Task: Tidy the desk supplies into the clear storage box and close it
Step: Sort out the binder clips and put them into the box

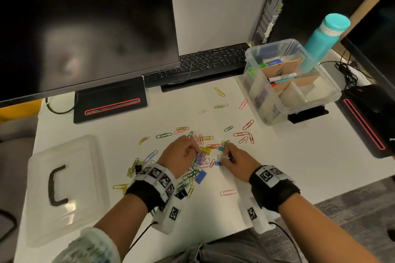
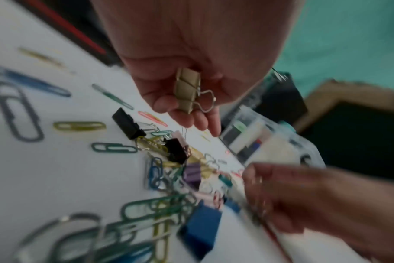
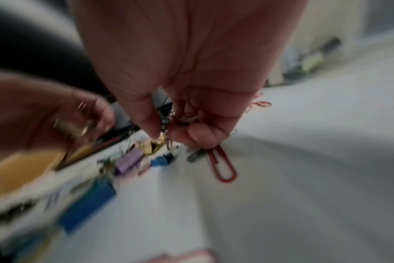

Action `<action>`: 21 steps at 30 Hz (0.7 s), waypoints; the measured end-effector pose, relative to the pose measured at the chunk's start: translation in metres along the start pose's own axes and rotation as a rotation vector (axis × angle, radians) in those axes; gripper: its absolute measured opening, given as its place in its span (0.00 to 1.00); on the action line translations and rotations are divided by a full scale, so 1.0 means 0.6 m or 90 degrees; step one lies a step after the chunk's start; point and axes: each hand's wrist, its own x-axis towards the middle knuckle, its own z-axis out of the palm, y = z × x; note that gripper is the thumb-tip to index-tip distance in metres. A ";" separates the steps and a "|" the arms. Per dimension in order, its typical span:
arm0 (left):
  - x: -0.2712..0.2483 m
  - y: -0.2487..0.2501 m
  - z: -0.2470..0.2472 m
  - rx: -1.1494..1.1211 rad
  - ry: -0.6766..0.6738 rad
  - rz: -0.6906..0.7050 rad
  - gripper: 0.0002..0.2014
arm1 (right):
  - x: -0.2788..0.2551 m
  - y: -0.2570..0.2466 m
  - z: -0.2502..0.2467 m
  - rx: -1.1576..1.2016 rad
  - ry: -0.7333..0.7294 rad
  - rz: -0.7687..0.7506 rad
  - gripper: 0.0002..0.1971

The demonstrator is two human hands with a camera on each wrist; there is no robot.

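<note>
- My left hand (image 1: 179,154) hangs over the middle of the heap of coloured paper clips and binder clips (image 1: 193,168) on the white counter (image 1: 277,156); its curled fingers (image 2: 162,105) pinch a small beige binder clip (image 2: 187,89) against the palm, wire handle showing.
- My right hand (image 1: 237,161) sits just right of that heap, close to my left hand, thumb and fingers closed on a bunch of small metal clips (image 3: 167,128); a red paper clip (image 3: 222,164) hangs from the lower fingers. The wrist view is blurred, so I cannot tell just what the bunch holds.
- In the heap lie a purple binder clip (image 1: 200,157), a large blue binder clip (image 1: 201,176) on its near side, and a black binder clip (image 2: 128,123).
- Loose clips spread away from the heap: pink ones (image 1: 248,125) towards the box, a yellow one (image 1: 219,92) towards the keyboard.
- The clear plastic storage box (image 1: 277,111) stands open, well right of the heap and farther back, with cardboard dividers (image 1: 284,66) and markers (image 1: 282,78) inside.
- Its clear lid with a black handle (image 1: 64,181) lies flat, well left of the heap.
- A teal water bottle (image 1: 322,42) stands behind the box; a black keyboard (image 1: 198,64) lies beyond the heap under a dark monitor (image 1: 85,23).
</note>
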 end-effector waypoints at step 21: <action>-0.008 -0.025 0.020 0.286 -0.012 0.101 0.09 | 0.018 -0.019 -0.009 -0.292 0.108 -0.013 0.14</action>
